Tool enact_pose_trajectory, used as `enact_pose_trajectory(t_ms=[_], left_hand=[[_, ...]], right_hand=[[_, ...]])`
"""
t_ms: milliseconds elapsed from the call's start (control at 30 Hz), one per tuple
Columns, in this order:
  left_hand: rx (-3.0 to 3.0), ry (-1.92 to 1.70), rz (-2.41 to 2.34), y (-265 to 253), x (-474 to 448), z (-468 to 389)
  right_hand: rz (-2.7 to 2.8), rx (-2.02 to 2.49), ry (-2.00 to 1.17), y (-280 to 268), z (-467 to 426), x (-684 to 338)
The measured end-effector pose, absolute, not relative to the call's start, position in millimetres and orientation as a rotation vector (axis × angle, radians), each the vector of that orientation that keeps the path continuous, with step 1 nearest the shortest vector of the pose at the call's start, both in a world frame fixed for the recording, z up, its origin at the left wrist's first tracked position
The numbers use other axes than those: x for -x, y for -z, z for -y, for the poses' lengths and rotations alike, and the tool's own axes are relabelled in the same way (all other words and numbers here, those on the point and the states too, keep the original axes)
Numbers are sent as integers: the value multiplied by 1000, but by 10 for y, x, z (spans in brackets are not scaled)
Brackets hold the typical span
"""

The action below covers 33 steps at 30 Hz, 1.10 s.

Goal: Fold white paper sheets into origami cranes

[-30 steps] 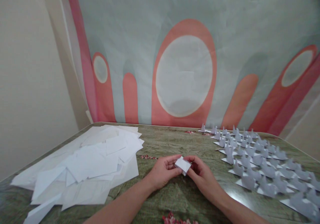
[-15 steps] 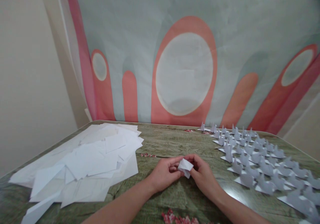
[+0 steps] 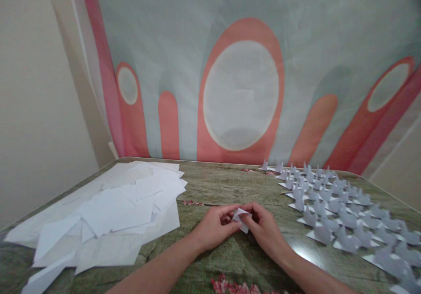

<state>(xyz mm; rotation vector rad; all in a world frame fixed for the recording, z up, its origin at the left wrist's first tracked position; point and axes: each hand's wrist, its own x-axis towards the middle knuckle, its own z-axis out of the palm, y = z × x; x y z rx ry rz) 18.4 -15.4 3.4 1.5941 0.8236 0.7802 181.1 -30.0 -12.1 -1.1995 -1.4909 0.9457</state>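
A small folded white paper (image 3: 242, 218) is held between my two hands, just above the table near the middle. My left hand (image 3: 215, 227) pinches its left side, thumb in front and fingers curled behind. From the other side my right hand (image 3: 265, 226) grips it, with the thumb pressed on the paper's front face. Parts of the paper and some fingertips are hidden behind the thumbs. To the right stand several folded white paper birds (image 3: 347, 217) in rows. On the left lies a loose pile of white paper sheets (image 3: 115, 210).
The wood-patterned table (image 3: 223, 184) carries printed pink flowers (image 3: 233, 285). Behind its far edge hangs a grey-green backdrop (image 3: 305, 35) with coral shapes. A plain wall (image 3: 36, 88) rises at the left. The nearest birds reach the lower right corner.
My right thumb has shifted over the front of the folded paper, and the paper's facing folds look different. Both hands stay in nearly the same place; the view has shifted slightly.
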Motion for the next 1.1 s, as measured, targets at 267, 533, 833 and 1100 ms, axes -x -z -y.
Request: enact_pose_trajectory(t_ms=[267,533,833,1100], left_hand=[[-1824,-868,-979,-116,-179,164],[-1803,-973,-1046,-2,-169,106],[-1537,-977,-1061,-40,-164,69],[-1399,-981,-1029,-49,-174,55]], right_hand=[[1545,1211,-929,113,313,-1821],[1641,1163,-931,37,370,-1815],[1782,1118,-1027,-5,382,-1912],[1790,1084,-1056,-37,390,-1940]])
